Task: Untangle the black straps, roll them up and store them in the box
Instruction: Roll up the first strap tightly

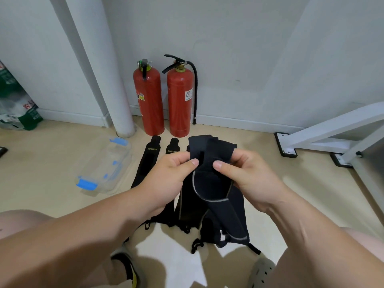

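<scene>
Left hand (166, 175) and right hand (247, 175) pinch a tangled bundle of black straps (209, 183) above the floor | two straps (145, 163) lie flat beyond | clear box (104, 167) sits left, near fire extinguishers (178, 100).

Both hands raised, fingers (194, 162) pinched.
</scene>
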